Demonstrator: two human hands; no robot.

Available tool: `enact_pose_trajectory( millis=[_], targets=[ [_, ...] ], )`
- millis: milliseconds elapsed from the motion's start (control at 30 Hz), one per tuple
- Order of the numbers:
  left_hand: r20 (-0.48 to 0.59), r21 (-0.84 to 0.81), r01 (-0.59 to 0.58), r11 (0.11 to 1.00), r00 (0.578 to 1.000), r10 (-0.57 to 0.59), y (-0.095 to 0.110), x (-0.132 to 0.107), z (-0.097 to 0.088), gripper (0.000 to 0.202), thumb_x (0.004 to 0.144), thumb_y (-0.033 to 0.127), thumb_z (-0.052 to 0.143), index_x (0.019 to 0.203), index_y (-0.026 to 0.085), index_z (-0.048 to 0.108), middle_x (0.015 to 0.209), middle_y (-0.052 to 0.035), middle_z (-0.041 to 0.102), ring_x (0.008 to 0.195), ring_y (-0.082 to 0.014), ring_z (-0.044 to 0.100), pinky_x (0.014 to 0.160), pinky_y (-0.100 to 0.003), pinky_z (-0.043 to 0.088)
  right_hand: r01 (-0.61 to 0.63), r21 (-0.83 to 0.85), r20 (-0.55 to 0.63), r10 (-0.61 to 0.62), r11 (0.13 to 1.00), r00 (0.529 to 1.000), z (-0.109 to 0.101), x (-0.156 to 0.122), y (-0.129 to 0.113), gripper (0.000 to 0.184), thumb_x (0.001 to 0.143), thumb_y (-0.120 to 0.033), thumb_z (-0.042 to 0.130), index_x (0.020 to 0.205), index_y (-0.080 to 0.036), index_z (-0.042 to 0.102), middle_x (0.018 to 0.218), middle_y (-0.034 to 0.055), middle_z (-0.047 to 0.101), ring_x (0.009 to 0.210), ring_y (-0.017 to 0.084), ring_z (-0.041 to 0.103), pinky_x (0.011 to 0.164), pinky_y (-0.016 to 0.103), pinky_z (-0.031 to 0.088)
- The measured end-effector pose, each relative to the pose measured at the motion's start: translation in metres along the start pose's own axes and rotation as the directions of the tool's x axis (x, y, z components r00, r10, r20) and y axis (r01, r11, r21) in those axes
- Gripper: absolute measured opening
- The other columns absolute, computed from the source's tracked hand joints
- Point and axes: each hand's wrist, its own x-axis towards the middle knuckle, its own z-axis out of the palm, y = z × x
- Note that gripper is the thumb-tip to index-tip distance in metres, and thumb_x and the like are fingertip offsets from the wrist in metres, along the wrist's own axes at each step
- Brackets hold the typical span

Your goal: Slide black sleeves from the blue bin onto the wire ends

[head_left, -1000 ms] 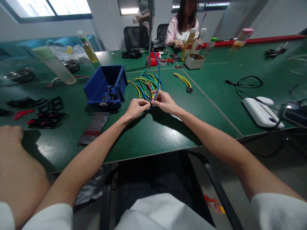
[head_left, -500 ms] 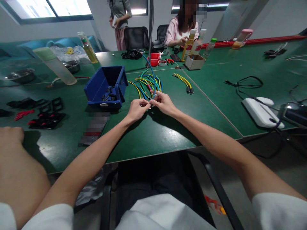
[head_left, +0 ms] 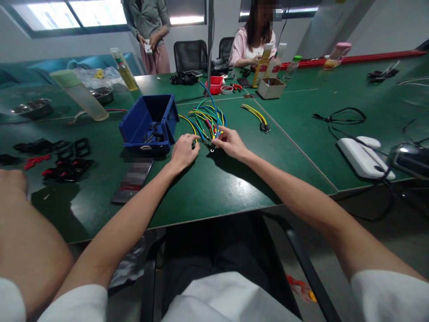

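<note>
Your right hand (head_left: 229, 142) has the blue wire (head_left: 213, 102) in a closed pinch near its lower end, thumb against fingers. From that pinch the wire's long axis rises away from you and bends left at the top, over the loose wires (head_left: 203, 114). Below your fingertips, a black sleeve (head_left: 213, 146) and a ring terminal (head_left: 212, 150) point back toward you. So the right hand is nearer, touching; your left hand (head_left: 185, 151) sits off to the terminal's left, apart from it and beside the blue bin (head_left: 140, 118), with fingers loosely curled (whether they grip anything, I cannot tell).
</note>
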Motion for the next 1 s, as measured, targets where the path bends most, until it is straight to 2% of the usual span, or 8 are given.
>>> enact_pose_trajectory(
  millis=[100, 167, 433, 733, 867, 1000],
  targets=[
    [0.083, 0.123, -0.008, 0.992, 0.997, -0.002, -0.008, -0.001, 0.005, 0.029, 0.085, 0.032, 0.056, 0.107, 0.021, 0.070, 0.111, -0.0111, 0.066, 0.104, -0.0281, 0.057, 0.091, -0.040, 0.045, -0.015, -0.007, -0.050, 0.015, 1.000, 0.999, -0.002, 0.001, 0.002, 0.064, 0.075, -0.035, 0.069, 0.133, -0.014, 0.053, 0.071, 0.0002, 0.064, 0.060, 0.015, 0.060, 0.062, 0.030, 0.048],
    [0.110, 0.148, -0.022, 0.989, 0.994, 0.005, -0.011, -0.001, 0.006, 0.028, 0.086, 0.035, 0.055, 0.105, 0.022, 0.071, 0.110, -0.0112, 0.066, 0.103, -0.0288, 0.056, 0.091, -0.041, 0.045, -0.012, -0.019, -0.066, 0.011, 1.000, 0.998, -0.004, 0.002, 0.003, 0.066, 0.074, -0.035, 0.070, 0.134, -0.013, 0.051, 0.071, -0.0004, 0.063, 0.061, 0.015, 0.060, 0.063, 0.030, 0.048],
    [0.098, 0.136, -0.032, 0.990, 0.995, 0.019, -0.012, 0.000, 0.005, 0.024, 0.088, 0.033, 0.053, 0.100, 0.020, 0.070, 0.102, -0.0105, 0.067, 0.098, -0.0256, 0.059, 0.087, -0.037, 0.046, -0.007, -0.052, -0.092, 0.002, 0.999, 0.996, -0.011, 0.008, 0.011, 0.071, 0.074, -0.034, 0.069, 0.138, -0.014, 0.045, 0.071, -0.0016, 0.062, 0.065, 0.016, 0.060, 0.064, 0.030, 0.048],
    [0.002, -0.043, 0.060, 0.997, 0.998, -0.060, -0.014, 0.003, 0.008, 0.020, 0.083, 0.027, 0.057, 0.096, 0.016, 0.066, 0.098, -0.0087, 0.068, 0.084, -0.0192, 0.062, 0.082, -0.032, 0.049, -0.006, -0.069, -0.142, -0.004, 0.998, 0.990, -0.018, 0.013, 0.025, 0.071, 0.075, -0.037, 0.069, 0.139, -0.016, 0.045, 0.073, 0.0008, 0.065, 0.065, 0.017, 0.061, 0.067, 0.034, 0.052],
    [-0.064, -0.144, 0.150, 0.978, 0.985, -0.161, -0.013, 0.004, 0.008, 0.019, 0.077, 0.018, 0.058, 0.094, 0.015, 0.066, 0.097, -0.0085, 0.068, 0.077, -0.0162, 0.061, 0.081, -0.029, 0.050, -0.024, -0.109, -0.185, 0.003, 0.994, 0.983, -0.023, 0.015, 0.028, 0.073, 0.075, -0.039, 0.069, 0.140, -0.015, 0.045, 0.074, 0.0031, 0.066, 0.066, 0.020, 0.062, 0.071, 0.038, 0.054],
    [-0.079, -0.233, 0.261, 0.937, 0.955, -0.286, -0.009, 0.004, 0.005, 0.019, 0.072, 0.015, 0.058, 0.090, 0.015, 0.067, 0.095, -0.0075, 0.068, 0.073, -0.0148, 0.061, 0.078, -0.029, 0.050, -0.050, -0.151, -0.234, 0.013, 0.987, 0.972, -0.027, 0.017, 0.032, 0.073, 0.074, -0.039, 0.068, 0.140, -0.014, 0.046, 0.075, 0.0043, 0.067, 0.066, 0.021, 0.063, 0.075, 0.041, 0.054]
  ],
)
